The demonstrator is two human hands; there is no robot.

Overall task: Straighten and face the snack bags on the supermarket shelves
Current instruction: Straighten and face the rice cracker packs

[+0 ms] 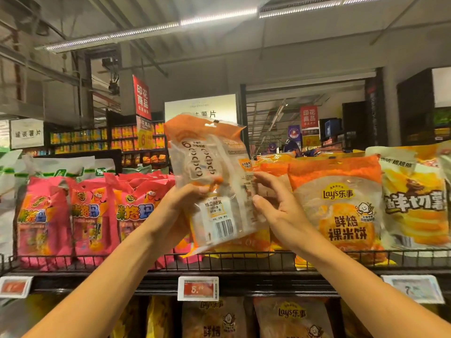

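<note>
Frame centre: left hand (179,206) grips bag (214,181), back facing out; right hand (275,203) fingers loose beside its edge, above shelf rail (231,261).

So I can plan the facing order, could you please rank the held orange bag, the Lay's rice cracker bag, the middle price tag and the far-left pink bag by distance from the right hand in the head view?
From the right hand:
1. Held orange bag, at its fingertips.
2. Lay's rice cracker bag, just right.
3. Middle price tag, below on the shelf edge.
4. Far-left pink bag.
</note>
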